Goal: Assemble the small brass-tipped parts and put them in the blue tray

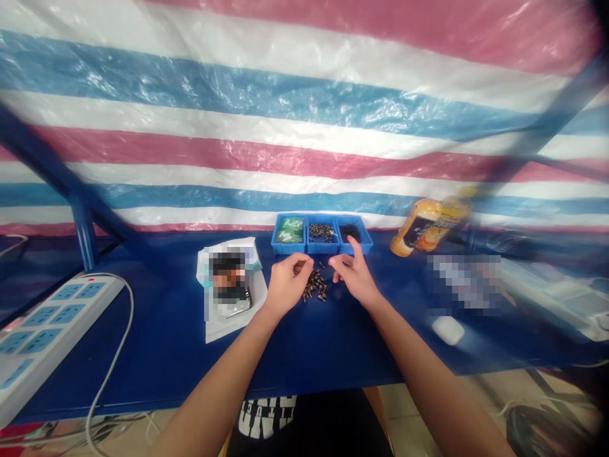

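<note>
My left hand (287, 282) is closed in a pinch beside a loose pile of small dark and brass-coloured metal pieces (315, 289); what its fingertips hold, if anything, is hidden. To the right of the pile, my right hand (356, 274) has one finger stretched up and the others curled in; I cannot make out anything between them. One single metal piece (322, 265) lies between the two hands. Just beyond stand three joined blue bins: the left bin (288, 248) holds green and white items, the middle bin (324, 249) similar metal pieces, the right bin (365, 241) small black parts.
On the blue table (323, 355), a white paper (216, 330) with a blurred dark item lies left. A power strip (61, 324) with a white cable sits at far left. Orange drink bottles (419, 225) and a white rounded case (448, 331) are right. Striped sheeting (285, 146) hangs behind.
</note>
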`<state>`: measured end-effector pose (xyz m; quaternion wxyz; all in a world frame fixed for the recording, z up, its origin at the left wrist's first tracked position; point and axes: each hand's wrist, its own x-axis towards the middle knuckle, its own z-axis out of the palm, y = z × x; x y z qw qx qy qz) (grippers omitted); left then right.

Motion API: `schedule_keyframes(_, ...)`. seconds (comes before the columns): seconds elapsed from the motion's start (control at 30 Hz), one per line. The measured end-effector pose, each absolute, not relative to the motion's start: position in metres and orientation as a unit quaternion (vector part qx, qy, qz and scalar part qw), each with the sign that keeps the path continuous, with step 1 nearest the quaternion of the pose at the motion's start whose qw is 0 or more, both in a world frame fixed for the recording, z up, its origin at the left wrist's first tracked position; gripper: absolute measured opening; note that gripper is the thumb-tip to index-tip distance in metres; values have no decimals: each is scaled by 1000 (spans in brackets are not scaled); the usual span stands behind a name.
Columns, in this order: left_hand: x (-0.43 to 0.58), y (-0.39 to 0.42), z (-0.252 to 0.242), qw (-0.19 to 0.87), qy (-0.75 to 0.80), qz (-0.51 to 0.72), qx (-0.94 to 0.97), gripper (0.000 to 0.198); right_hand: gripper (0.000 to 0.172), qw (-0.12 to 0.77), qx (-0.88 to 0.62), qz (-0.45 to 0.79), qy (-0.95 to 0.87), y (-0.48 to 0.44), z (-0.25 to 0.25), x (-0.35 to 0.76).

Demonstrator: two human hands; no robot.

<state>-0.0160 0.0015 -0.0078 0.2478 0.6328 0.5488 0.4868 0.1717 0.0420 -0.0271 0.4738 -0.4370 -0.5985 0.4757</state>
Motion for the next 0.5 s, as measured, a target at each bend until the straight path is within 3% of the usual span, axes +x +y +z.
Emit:
schedule_keyframes(0.03,-16,1,-8,241,551,485,635,20,77,464,-446,474,-601,43,-28,173)
schedule_keyframes(0.07,-16,1,-7,233,553,482,639,20,79,450,-462,456,-614,44,-30,175)
schedule_keyframes(0.23,-17,0,-6,159,566,457,668,18,25,374,-503,277,-728,48,-38,183)
schedule_keyframes(0.5,-13,0,-11,134,561,434,692,17,35,222,-486,62,-843,50,-39,168)
